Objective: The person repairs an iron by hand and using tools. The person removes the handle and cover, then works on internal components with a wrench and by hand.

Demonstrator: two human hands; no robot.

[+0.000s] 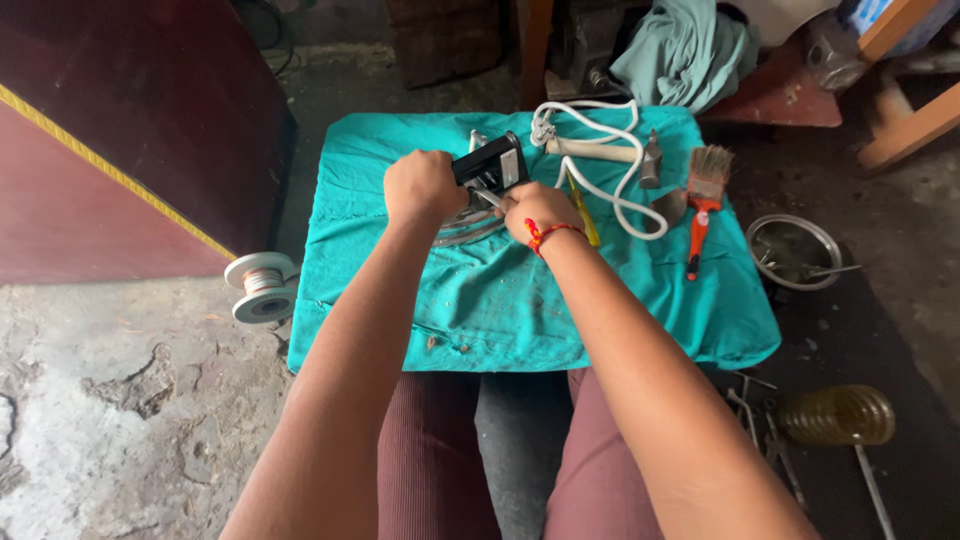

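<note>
Bare forearms without sleeves; the right hand (537, 212) had a red-and-yellow thread band at its wrist; ribbed maroon trousers covered both legs

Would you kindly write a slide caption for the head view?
Both hands, left hand and right hand, grip a black clothes iron on a teal cloth, tools alongside.

No screens or signs in view, no label clear enough to tell, one possible package only, a blue and white box-like corner (868, 12) at the top right edge, mostly cut off, behind a wooden frame (905, 25)
</note>
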